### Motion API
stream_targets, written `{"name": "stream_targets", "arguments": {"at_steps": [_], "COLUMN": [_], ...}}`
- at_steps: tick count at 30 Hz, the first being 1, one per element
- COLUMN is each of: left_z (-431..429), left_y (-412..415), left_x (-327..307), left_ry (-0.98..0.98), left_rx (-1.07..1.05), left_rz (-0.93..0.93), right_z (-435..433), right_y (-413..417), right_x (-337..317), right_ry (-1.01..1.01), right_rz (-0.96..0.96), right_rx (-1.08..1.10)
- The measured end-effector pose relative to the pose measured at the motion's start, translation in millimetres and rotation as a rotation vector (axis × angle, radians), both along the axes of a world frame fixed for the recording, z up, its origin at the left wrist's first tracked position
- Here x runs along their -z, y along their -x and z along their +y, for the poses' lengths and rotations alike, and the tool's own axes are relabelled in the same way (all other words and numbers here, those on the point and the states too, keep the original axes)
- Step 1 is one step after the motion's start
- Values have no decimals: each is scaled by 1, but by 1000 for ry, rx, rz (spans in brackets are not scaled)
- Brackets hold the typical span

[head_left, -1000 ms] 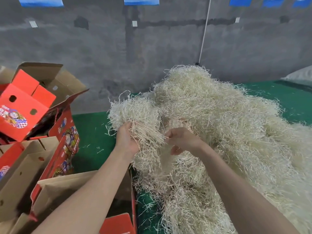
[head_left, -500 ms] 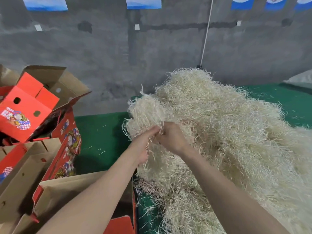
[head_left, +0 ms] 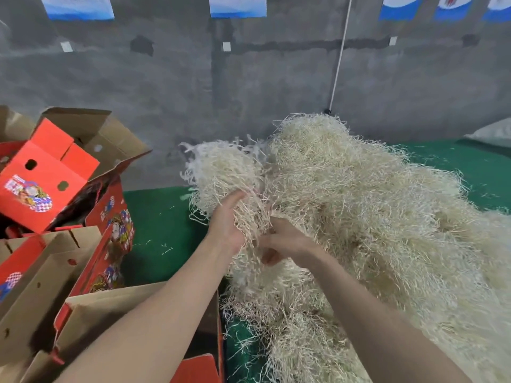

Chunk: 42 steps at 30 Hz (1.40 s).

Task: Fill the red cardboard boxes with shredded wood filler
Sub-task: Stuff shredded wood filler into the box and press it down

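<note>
At the far left the red boxes [head_left: 49, 175] lie tumbled with flaps splayed, glossy printed card outside and dull brown card inside, pierced with small round holes; one tilted box could slide off the stack if bumped by an elbow. Nearest the person, the open box [head_left: 124, 308] under the left forearm shows a plain brown flap; it appears to hold no filler yet, though its inside is mostly hidden; its loose flaps might fold inward and block the drop.

The left hand [head_left: 228, 225] is cupped with fingers spread against a clump [head_left: 221, 172] of pale wood shreds, supporting it rather than squeezing; the right hand [head_left: 284, 243], just beside it, is curled into the strands below, pinching some. The clump looks only partly free; long curly strands tie it to the big pile [head_left: 373, 217], so a pull toward the box could drag a trailing tail across the green mat [head_left: 160, 217], or the loosely cradled wad could shed and fall short of the opening; stray wisps already dot the mat.

The pile itself is springy, tangled, straw-coloured, thin ribbon-like shavings heaped in a soft mound along the grey concrete wall [head_left: 276, 92]; it would compress easily and snag on itself.
</note>
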<state>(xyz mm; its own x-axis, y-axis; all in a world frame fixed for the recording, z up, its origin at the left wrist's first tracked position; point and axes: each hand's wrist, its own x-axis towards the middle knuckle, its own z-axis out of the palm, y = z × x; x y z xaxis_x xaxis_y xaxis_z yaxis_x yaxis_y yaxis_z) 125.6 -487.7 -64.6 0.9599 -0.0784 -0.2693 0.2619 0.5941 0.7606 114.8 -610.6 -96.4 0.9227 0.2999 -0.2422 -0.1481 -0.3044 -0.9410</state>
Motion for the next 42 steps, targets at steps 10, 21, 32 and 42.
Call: {"name": "stream_targets", "arguments": {"at_steps": [10, 21, 32, 42], "left_z": [-1, 30, 12, 48], "left_y": [6, -6, 9, 8], "left_x": [24, 8, 4, 43], "left_ry": [434, 320, 273, -1336], "left_rx": [84, 16, 160, 626], "left_rz": [-1, 49, -6, -24], "right_z": [-2, -103, 11, -9], "right_y": [-7, 11, 20, -8], "right_x": [41, 44, 4, 16], "right_ry": [680, 948, 85, 574], "right_rz": [-320, -86, 74, -455], "right_rx": [32, -14, -181, 327]}}
